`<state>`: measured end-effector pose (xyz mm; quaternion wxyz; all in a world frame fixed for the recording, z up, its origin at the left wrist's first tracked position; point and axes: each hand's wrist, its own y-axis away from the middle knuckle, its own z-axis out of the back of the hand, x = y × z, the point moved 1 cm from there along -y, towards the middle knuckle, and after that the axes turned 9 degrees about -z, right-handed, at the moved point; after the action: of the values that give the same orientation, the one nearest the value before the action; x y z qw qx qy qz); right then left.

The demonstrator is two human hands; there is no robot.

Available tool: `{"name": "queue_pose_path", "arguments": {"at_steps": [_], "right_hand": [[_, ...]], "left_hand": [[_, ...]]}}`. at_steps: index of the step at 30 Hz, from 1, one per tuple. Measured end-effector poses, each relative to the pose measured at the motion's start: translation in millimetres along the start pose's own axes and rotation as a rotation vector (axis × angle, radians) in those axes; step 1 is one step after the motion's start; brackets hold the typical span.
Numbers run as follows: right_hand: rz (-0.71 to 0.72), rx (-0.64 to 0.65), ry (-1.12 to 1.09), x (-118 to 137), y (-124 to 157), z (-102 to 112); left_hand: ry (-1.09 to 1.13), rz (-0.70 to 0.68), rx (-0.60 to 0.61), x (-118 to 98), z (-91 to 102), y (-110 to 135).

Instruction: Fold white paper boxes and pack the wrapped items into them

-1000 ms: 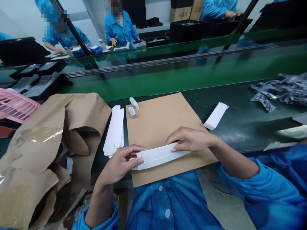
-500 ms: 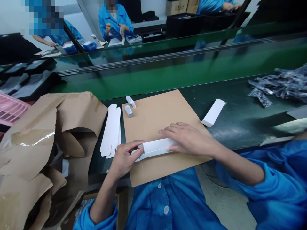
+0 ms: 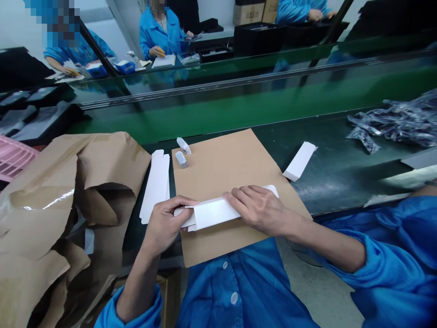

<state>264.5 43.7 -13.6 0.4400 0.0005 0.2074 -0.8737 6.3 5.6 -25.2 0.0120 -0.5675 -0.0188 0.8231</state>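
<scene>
A long white paper box (image 3: 215,213) lies across the brown cardboard sheet (image 3: 225,159), its flaps sticking out at both ends. My left hand (image 3: 167,223) pinches the left end, thumb on top of the end flap. The fingers of my right hand (image 3: 257,207) are bent over the box's right part and press on it; its thumb is hidden. Left of the sheet lies a stack of flat white box blanks (image 3: 155,187). A folded white box (image 3: 300,161) rests by the sheet's right edge. Two small wrapped pieces, one of them a greyish block (image 3: 181,159), sit at its far left corner.
Torn brown packing paper (image 3: 44,205) fills the left side, with a pink basket (image 3: 15,157) behind it. A pile of clear plastic bags (image 3: 403,118) lies at the right. Beyond the green ledge (image 3: 218,109), co-workers in blue sit at another bench.
The box has turned and looks flatter, with a flap now showing beyond my right hand. My right hand's fingers have curled over its top. Across the bench, a co-worker's hands have moved apart.
</scene>
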Motion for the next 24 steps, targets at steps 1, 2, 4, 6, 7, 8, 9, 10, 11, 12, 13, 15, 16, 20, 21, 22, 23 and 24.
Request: {"name": "queue_pose_path", "arguments": {"at_steps": [1, 2, 4, 6, 7, 8, 9, 10, 11, 12, 13, 15, 16, 20, 21, 22, 23, 24], "right_hand": [[-0.034, -0.012, -0.015, -3, 1, 0], [-0.082, -0.024, -0.028, -6, 1, 0], [-0.2, -0.052, -0.037, -11, 1, 0], [-0.317, -0.087, -0.02, -7, -3, -4], [-0.356, -0.097, -0.005, -1, -5, -7], [-0.386, -0.11, 0.008, 9, -8, -12], [-0.409, -0.122, 0.011, 21, -11, -16], [-0.423, -0.127, -0.002, 34, -13, -21], [-0.434, -0.127, -0.035, 46, -14, -25], [-0.441, -0.12, -0.09, 56, -14, -27], [-0.443, -0.099, -0.168, 63, -13, -28], [-0.396, -0.004, -0.402, 64, -12, -22], [-0.384, 0.042, -0.546, 59, -12, -17], [-0.539, -0.017, -1.004, 29, -25, 1], [-0.553, -0.057, -1.062, 25, -30, 2], [-0.531, -0.084, -1.1, 23, -35, 2], [-0.486, -0.091, -1.125, 23, -40, 1], [-0.442, -0.089, -1.138, 24, -43, 0]], "left_hand": [[0.034, -0.043, -0.058, 0, 1.3, 2], [0.083, -0.109, -0.155, -1, 0.3, 6], [0.213, -0.279, -0.396, -4, -12.0, 14], [0.311, -0.402, -0.513, -10, -39.3, 22], [0.335, -0.413, -0.479, -14, -56.6, 24], [0.346, -0.384, -0.422, -17, -73.8, 23], [0.344, -0.366, -0.41, -20, -88.4, 20], [0.303, -0.34, -0.441, -22, -98.9, 16], [0.237, -0.309, -0.487, -23, -104.6, 10], [0.154, -0.279, -0.537, -22, -105.4, 4], [0.072, -0.252, -0.57, -21, -102.1, -2], [-0.038, -0.231, -0.563, -16, -87.8, -10], [-0.06, -0.245, -0.539, -13, -79.5, -12], [-0.101, -0.354, -0.418, -11, -60.7, -5], [-0.101, -0.368, -0.374, -13, -60.4, -2], [-0.098, -0.377, -0.329, -15, -60.9, 1], [-0.097, -0.381, -0.294, -16, -61.6, 3], [-0.101, -0.383, -0.27, -18, -61.9, 5]]}}
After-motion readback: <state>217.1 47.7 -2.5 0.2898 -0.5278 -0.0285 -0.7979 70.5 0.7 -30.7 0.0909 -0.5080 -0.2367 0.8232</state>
